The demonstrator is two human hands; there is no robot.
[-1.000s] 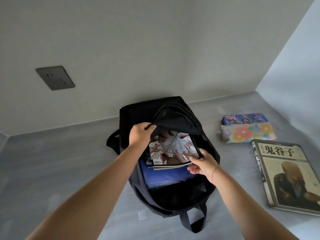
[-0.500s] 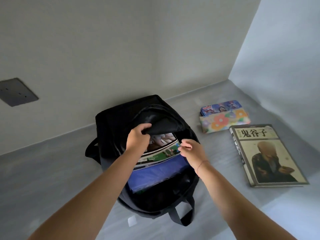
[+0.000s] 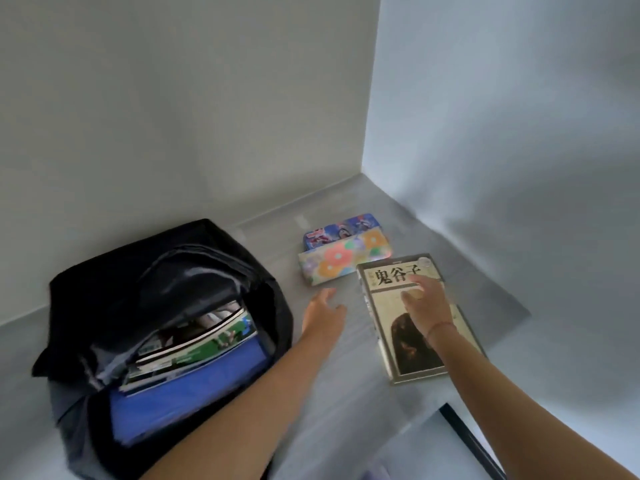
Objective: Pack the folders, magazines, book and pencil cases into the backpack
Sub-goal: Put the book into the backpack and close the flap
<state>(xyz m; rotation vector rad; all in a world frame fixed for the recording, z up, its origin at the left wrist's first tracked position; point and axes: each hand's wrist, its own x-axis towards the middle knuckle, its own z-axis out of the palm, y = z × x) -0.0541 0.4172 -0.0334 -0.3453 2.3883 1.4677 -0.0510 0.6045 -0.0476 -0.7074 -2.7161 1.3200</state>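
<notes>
Right hand (image 3: 424,299) flat on book (image 3: 391,337); left hand (image 3: 323,313) open.

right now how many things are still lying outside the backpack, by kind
book: 1
pencil cases: 2 (floral pencil case, blue pencil case)
total: 3

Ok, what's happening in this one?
A person is packing a black backpack; magazines and a blue folder already sit inside. The right hand is over the book, contact unclear; the left hand is open just beside it. A floral pencil case and a blue printed pencil case lie behind, unpacked.
</notes>
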